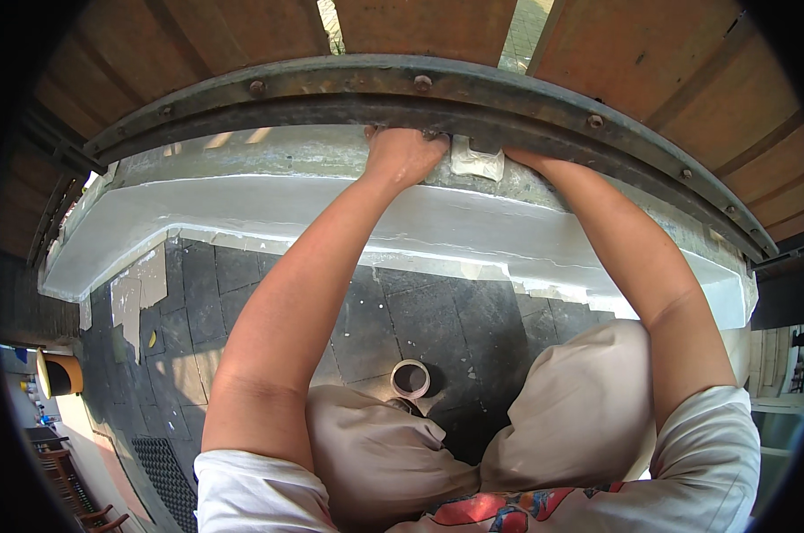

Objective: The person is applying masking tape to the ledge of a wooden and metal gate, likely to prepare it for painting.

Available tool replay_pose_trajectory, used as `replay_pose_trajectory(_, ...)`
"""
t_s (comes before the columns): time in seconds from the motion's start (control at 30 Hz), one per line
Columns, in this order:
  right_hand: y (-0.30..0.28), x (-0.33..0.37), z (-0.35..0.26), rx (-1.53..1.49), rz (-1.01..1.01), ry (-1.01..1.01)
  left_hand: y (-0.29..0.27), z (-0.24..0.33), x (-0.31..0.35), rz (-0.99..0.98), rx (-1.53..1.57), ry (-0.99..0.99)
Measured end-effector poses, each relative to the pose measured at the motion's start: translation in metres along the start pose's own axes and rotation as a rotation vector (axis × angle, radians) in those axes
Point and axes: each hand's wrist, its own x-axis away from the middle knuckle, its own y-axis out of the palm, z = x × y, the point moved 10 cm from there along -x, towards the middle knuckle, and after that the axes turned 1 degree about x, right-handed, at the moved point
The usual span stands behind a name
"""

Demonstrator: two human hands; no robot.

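Both my arms reach forward to a concrete ledge under a curved dark metal rail. My left hand is on the ledge with its fingers curled in; the rail covers their ends, and what they hold, if anything, does not show. My right hand goes under the rail farther right, its fingers hidden. Between the two hands sits a small whitish block, just below the rail. Below the ledge runs a band of smooth light-grey coating with ragged white edges.
A roll of tape stands on the dark tiled floor by my knees. Beige peeled patches lie at the left. Rust-brown panels rise behind the bolted rail. A yellow-orange container is at far left, above a wooden chair.
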Motion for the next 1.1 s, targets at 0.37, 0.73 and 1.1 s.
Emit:
replay_pose_trajectory(0.37, 0.007, 0.020, 0.005, -0.081, 0.272, -0.121, -0.026, -0.004, 0.049, 0.073, 0.037, -0.145)
replay_pose_trajectory(0.73, 0.002, 0.041, 0.017, -0.286, 0.336, -0.109, -0.021, 0.022, 0.080, 0.079, 0.292, -0.287)
replay_pose_trajectory(1.1, 0.006, 0.040, 0.019, -0.278, 0.327, -0.097, 0.004, 0.004, 0.092, 0.110, 0.527, -0.394)
